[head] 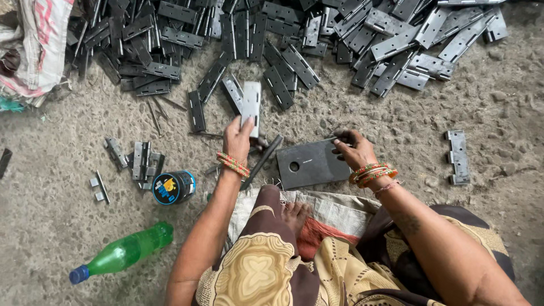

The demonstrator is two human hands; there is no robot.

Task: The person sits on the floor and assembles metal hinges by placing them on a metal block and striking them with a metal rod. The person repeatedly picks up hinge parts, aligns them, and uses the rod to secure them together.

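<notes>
My left hand grips the lower end of a light grey metal hinge held upright over the ground. My right hand rests on the right edge of a dark flat steel plate with a round hole, fingers closed on a small dark thing I cannot make out. A thin dark rod lies slanted between the hands, touching the plate's left side. A big pile of dark and grey hinges spreads across the far ground, just beyond the held hinge.
A green plastic bottle lies at the near left. A small round tin and several loose hinge parts sit left of my left arm. A single hinge leaf lies at right. A cloth sack fills the far-left corner.
</notes>
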